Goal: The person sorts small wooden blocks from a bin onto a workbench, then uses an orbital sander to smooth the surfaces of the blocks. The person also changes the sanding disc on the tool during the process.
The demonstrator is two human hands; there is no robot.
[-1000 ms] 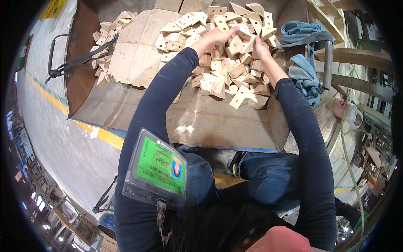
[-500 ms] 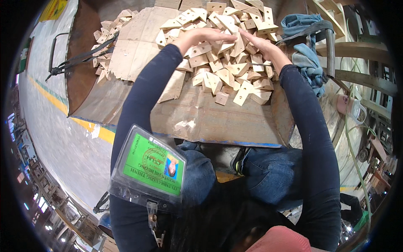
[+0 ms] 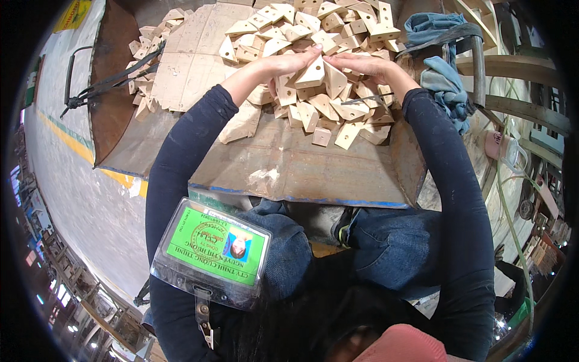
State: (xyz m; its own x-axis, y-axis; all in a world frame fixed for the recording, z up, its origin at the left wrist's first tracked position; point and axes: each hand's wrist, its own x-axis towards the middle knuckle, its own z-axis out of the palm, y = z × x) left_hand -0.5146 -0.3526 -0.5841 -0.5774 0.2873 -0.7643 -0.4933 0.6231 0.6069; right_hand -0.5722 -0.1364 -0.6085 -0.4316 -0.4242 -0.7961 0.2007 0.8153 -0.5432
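A heap of pale wooden blocks (image 3: 325, 107), with slanted ends and drilled holes, lies in a brown metal tray (image 3: 241, 166). My left hand (image 3: 282, 67) curves around several blocks from the left, thumb stretched along their top. From the right my right hand (image 3: 371, 65) cups the same bunch, its thumb side nearly meeting the left thumb. Between the palms, a wooden block (image 3: 311, 73) and another beside it look raised above the heap. Most of my fingers are hidden behind the blocks.
A cardboard sheet (image 3: 187, 60) separates the heap from more wooden blocks (image 3: 143, 78) at the left. Blue cloth (image 3: 443, 84) hangs on the right beside a metal post (image 3: 478, 72). A pink mug (image 3: 496, 145) stands farther right. A badge (image 3: 214, 250) hangs before me.
Both hands have come slightly nearer to me and lower around the blocks. Several blocks are now bunched between the palms, where the hands lay flatter over the heap before.
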